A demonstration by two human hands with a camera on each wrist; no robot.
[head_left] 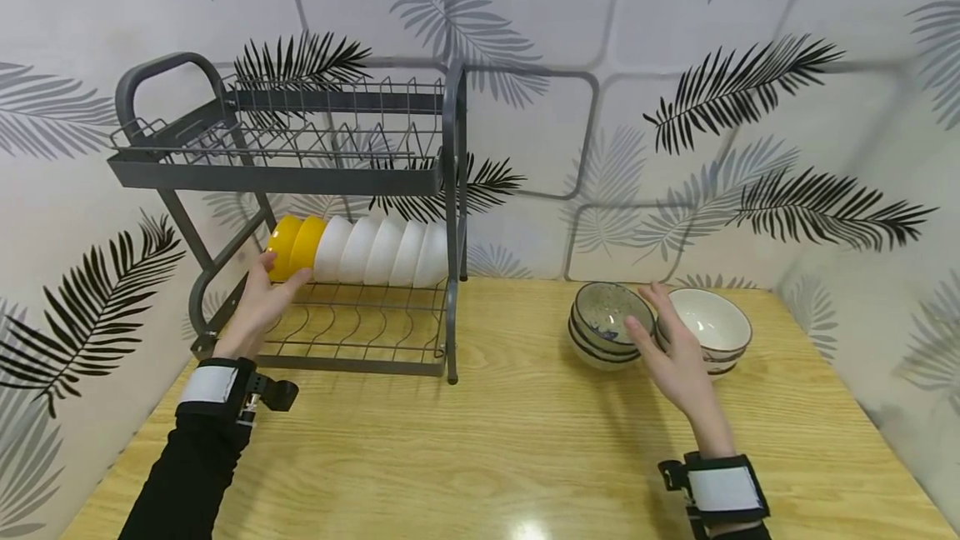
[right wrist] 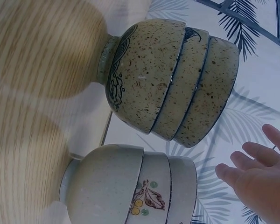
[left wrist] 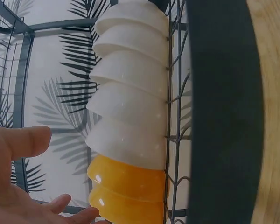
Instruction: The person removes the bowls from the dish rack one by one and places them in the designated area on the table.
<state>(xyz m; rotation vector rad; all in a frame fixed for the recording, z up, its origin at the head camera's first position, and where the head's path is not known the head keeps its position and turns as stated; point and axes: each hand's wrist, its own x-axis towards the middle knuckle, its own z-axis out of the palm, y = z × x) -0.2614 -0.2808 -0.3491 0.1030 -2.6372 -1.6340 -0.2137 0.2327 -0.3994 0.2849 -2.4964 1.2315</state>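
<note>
Head view: At centre left, a grey two-tier dish rack [head_left: 277,178] stands on a wood-grain tabletop [head_left: 517,440]. On its lower tier, two yellow bowls [head_left: 302,250] and a row of white bowls [head_left: 382,252] nest on their sides. The left hand [head_left: 262,302] reaches to the yellow end, thumb and fingers spread, gripping nothing. At centre right stand a stack of speckled bowls [head_left: 611,323] and, just beside it, a stack of cream bowls [head_left: 711,317]; the right hand [head_left: 681,357] is raised before them, fingers wide.

Left wrist view: The bowls run down the middle, yellow at the bottom. The hand, lower left, keeps thumb and fingers well apart; whether a fingertip touches yellow, I cannot tell. The glossy walls look stiff, light and rather slippery; the outermost rim seems the best hold, thumb opposite.

Right wrist view: Three speckled bowls fill the upper middle, three cream ones the lower middle. The hand, lower right, is apart from both, holding nothing. These look ceramic: heavier, hard and breakable, best supported low on the wall with both hands.
</note>
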